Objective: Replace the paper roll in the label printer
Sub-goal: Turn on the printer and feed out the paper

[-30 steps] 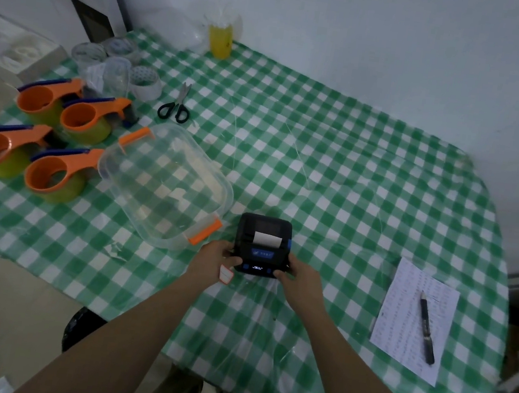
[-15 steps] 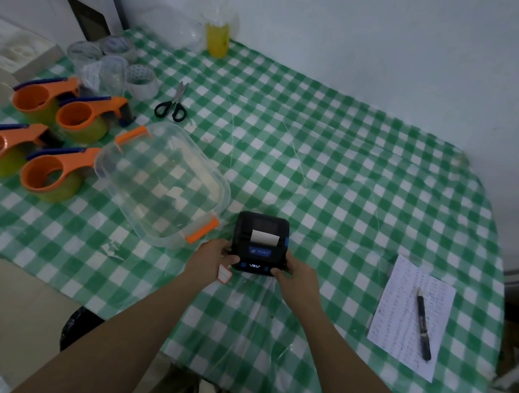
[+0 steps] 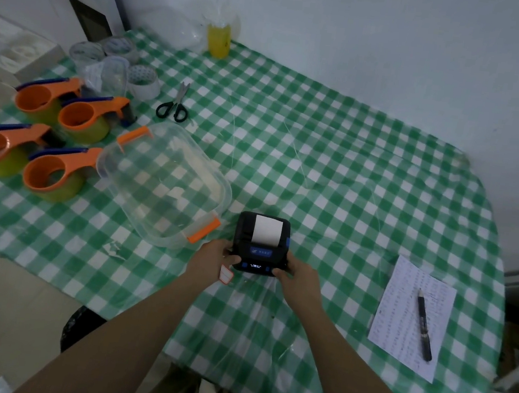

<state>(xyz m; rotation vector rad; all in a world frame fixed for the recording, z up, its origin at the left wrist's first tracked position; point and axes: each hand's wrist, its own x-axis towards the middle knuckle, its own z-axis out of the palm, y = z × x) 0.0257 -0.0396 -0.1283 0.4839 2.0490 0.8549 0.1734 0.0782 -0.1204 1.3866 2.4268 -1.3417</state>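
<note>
A small black label printer (image 3: 261, 244) with a blue front panel sits on the green checked tablecloth (image 3: 337, 173). A strip of white paper (image 3: 267, 229) lies over its top, longer than before. My left hand (image 3: 210, 260) grips the printer's left side and also pinches a small red-edged white label (image 3: 226, 273). My right hand (image 3: 298, 277) grips the printer's right side. Whether a paper roll sits inside is hidden.
A clear plastic box (image 3: 161, 180) with orange clips lies just left of the printer. Several orange tape dispensers (image 3: 53, 174), tape rolls (image 3: 143, 80) and scissors (image 3: 174, 104) are at far left. A yellow cup (image 3: 218, 39) stands by the wall. A printed sheet (image 3: 412, 315) with a pen (image 3: 424, 325) lies right.
More white paper has come out over the top of the printer. Both hands stay on the printer's sides.
</note>
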